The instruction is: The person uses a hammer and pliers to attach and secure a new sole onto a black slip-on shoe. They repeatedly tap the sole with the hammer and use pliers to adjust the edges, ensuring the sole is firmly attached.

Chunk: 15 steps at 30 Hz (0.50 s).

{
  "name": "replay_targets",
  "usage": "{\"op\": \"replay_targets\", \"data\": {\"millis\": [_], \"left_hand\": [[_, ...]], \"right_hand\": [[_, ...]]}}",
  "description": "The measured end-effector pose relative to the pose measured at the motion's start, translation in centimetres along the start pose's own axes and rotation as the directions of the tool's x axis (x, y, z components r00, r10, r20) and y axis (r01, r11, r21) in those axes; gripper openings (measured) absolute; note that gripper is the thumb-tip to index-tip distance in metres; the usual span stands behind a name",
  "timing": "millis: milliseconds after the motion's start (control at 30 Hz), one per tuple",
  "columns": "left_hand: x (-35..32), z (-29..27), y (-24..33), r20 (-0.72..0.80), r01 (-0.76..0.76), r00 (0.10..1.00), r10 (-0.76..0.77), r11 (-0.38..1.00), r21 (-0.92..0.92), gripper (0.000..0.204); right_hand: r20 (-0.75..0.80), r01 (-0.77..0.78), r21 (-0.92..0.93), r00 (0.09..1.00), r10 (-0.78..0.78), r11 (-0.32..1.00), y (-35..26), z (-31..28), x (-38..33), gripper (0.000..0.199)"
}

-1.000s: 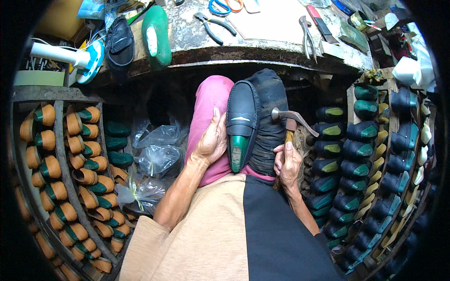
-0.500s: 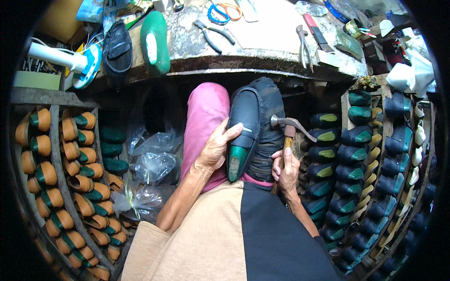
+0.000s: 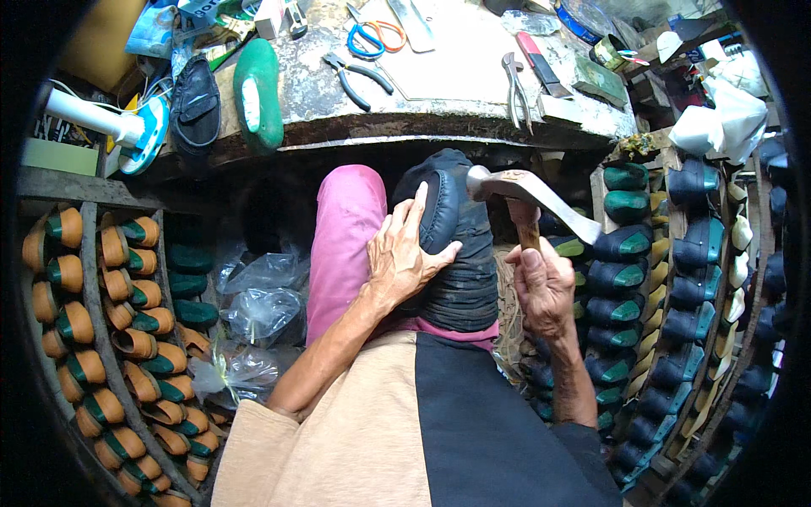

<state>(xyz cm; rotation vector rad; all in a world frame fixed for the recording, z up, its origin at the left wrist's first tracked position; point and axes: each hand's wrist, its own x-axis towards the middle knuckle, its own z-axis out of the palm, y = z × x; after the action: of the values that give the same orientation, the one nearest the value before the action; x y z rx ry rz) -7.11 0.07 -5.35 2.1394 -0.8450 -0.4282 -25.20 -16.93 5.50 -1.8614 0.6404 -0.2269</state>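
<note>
A dark loafer [image 3: 443,208] with a stitched toe rests on my right thigh, which a black wrap [image 3: 477,283] covers. My left hand [image 3: 402,252] grips the loafer, its index finger lying along the upper and the thumb over the near part. That hand hides the heel end and the green last inside it. In my right hand [image 3: 545,287] is a hammer [image 3: 534,196], held upright by its wooden handle. Its head is raised just right of the loafer, with the round face close to the toe but apart from it.
Pliers [image 3: 358,82], scissors [image 3: 376,38], pincers [image 3: 516,91] and a green shoe last [image 3: 258,93] lie on the worn bench ahead. Racks of brown shoes [image 3: 83,321] stand at left, dark shoes [image 3: 612,308] at right. Plastic bags [image 3: 262,314] sit beside my left leg.
The hammer has come up and closer, its head now higher beside the toe. My left hand has shifted up over the loafer, which is turned and tilted. The view has shifted slightly.
</note>
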Motion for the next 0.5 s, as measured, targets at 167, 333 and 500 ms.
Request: {"op": "replay_targets", "data": {"millis": [167,333,500], "left_hand": [[-0.1,0.0,0.2,0.002,0.011,1.000,-0.011,0.999,0.038,0.110],[1.4,-3.8,-0.6,0.171,0.037,0.983,0.073,0.823,-0.567,0.097],[1.3,-8.8,-2.8,0.316,0.124,0.937,0.151,0.702,-0.702,0.075]], "right_hand": [[0.288,0.376,-0.570,0.924,-0.251,0.731,-2.9,-2.4,4.1,0.034],[0.156,0.239,-0.570,0.971,-0.182,0.786,-3.2,-2.6,5.0,0.037],[0.047,-0.073,0.278,0.997,0.062,0.958,-3.7,-1.6,1.9,0.049]]}}
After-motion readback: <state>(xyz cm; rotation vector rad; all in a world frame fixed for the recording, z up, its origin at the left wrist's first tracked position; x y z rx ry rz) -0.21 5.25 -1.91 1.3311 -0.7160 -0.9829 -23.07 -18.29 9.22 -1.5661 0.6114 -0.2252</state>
